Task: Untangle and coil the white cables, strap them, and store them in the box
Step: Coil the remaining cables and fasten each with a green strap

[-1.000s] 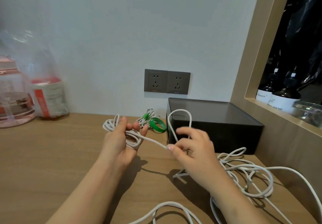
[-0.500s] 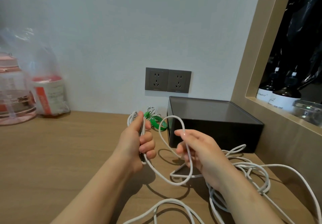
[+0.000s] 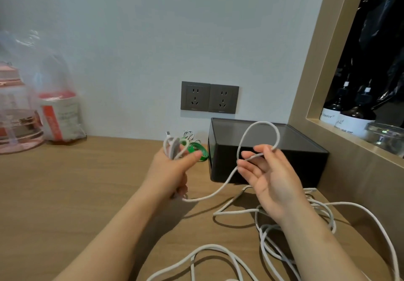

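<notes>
1. Left hand (image 3: 172, 171): fist closed round coiled cable (image 3: 171, 147).
2. Right hand (image 3: 271, 178): pinching one raised loop of it; the slack lies on the desk (image 3: 65, 193) beneath both hands.
3. Box (image 3: 306, 151) just behind right hand; green straps (image 3: 196, 148) just past left thumb.

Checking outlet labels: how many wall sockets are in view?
2. Both are on the wall just above the black box, side by side: the left socket and the right socket. Nothing is plugged into either.
</notes>
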Demonstrator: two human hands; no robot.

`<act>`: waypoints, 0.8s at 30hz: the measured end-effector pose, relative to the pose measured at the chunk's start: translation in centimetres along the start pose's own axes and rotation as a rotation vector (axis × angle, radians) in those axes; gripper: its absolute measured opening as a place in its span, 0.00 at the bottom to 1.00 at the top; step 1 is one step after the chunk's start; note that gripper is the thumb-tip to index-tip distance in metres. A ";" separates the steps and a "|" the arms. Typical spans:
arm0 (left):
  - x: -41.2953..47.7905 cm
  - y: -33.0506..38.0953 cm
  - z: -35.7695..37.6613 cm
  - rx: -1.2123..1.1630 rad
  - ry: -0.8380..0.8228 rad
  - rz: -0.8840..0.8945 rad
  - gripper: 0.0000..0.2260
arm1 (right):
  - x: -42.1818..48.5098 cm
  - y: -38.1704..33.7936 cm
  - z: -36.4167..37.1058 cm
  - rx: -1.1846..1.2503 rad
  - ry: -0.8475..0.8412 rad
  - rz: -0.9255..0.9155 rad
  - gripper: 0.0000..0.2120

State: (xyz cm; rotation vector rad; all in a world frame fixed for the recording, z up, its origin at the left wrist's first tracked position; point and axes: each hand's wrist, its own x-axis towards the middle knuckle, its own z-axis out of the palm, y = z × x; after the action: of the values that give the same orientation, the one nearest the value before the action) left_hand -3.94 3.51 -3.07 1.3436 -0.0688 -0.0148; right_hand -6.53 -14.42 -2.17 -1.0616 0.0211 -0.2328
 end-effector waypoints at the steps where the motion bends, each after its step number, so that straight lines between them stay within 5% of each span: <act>1: 0.0 -0.4 0.4 0.189 0.070 0.101 0.10 | -0.1 0.1 0.1 -0.026 -0.049 -0.009 0.11; 9: -1.4 -0.5 2.0 0.873 -0.122 0.354 0.17 | -0.5 -0.2 0.5 -0.011 -0.132 -0.038 0.13; 12: -1.1 -1.1 2.3 1.067 -0.145 0.353 0.10 | -0.8 0.0 0.7 0.027 -0.143 0.000 0.14; 14: -0.8 -1.0 2.1 1.081 -0.154 0.314 0.04 | -0.9 -0.1 0.7 0.074 -0.130 0.017 0.14; 24: -1.0 -0.6 1.5 0.612 -0.206 0.010 0.08 | -0.5 -0.1 0.5 0.107 -0.097 0.054 0.12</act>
State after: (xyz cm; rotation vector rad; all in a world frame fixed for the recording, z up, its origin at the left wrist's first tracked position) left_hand -5.04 1.92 -3.33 1.9500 -0.2705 -0.1331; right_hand -7.02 -13.99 -1.87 -0.9632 -0.0490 -0.1322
